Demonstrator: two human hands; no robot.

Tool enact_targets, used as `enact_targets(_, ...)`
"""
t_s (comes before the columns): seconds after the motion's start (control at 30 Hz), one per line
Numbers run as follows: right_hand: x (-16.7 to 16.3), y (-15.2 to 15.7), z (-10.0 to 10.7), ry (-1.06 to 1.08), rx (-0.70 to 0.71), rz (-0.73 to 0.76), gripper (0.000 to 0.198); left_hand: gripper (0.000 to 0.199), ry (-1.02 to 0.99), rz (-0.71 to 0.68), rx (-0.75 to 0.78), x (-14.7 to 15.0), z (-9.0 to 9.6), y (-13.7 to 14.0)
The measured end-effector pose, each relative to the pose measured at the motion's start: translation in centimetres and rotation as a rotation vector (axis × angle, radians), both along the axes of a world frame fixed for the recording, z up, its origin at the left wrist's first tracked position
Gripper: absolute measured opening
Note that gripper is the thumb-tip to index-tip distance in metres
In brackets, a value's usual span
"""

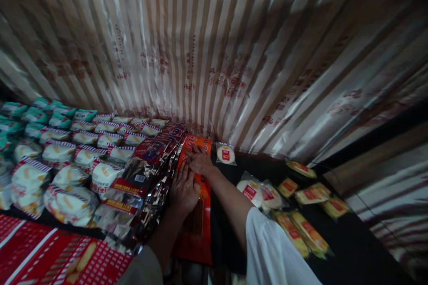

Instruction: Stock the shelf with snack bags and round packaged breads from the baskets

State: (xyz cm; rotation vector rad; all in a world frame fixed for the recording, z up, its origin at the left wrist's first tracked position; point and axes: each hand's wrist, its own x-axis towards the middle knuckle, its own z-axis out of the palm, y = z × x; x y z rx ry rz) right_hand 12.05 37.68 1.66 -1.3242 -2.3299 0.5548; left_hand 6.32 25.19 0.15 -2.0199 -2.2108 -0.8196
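Both hands rest on a row of flat orange-red snack packets (pixel 203 240) lying on the dark shelf. My left hand (pixel 183 189) lies flat with its fingers stretched away from me, along the packets' left side. Farther back, my right hand (pixel 199 160) reaches across, fingers extended over the packets' upper part. Directly left of my hands stand dark red-brown shiny packets (pixel 147 164) in overlapping rows. Behind and right of my right hand, a round white cake in a clear wrapper (pixel 225 153) lies alone.
White puffy snack bags (pixel 72 200) and green bags (pixel 35 116) fill the left. Wrapped white cakes (pixel 256 193) and yellow packaged pastries (pixel 301 231) lie on the black shelf (pixel 364 249) at right. A striped sheet (pixel 214 53) hangs behind. Red printed packaging (pixel 67 254) is at front left.
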Motion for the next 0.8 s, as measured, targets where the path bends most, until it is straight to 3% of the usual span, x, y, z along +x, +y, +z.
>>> enact_targets(0.13, -0.3, 0.1, 0.6, -0.164, -0.037, 0.032, 0.037, 0.045, 0.01, -0.008, 0.021, -0.1, -0.1, -0.1)
enact_targets(0.23, 0.3, -0.8, 0.7, -0.081, 0.029, 0.043, 0.038, 0.045, 0.021, -0.017, 0.039, -0.2, -0.2, -0.1)
enact_targets(0.4, 2.5, -3.8, -1.0, 0.127, 0.167, -0.199, 0.042, 0.047, 0.022, -0.017, 0.025, -0.2, -0.4, 0.0)
enact_targets(0.57, 3.4, -5.4, -2.6, 0.202, 0.12, -0.283, 0.043, 0.048, 0.013, -0.017, -0.013, -0.3, -0.4, 0.1)
enact_targets(0.8, 2.9, -5.3, -2.4, 0.233, 0.076, -0.282, 0.044, 0.047, 0.017, -0.013, -0.022, -0.2, -0.2, 0.0)
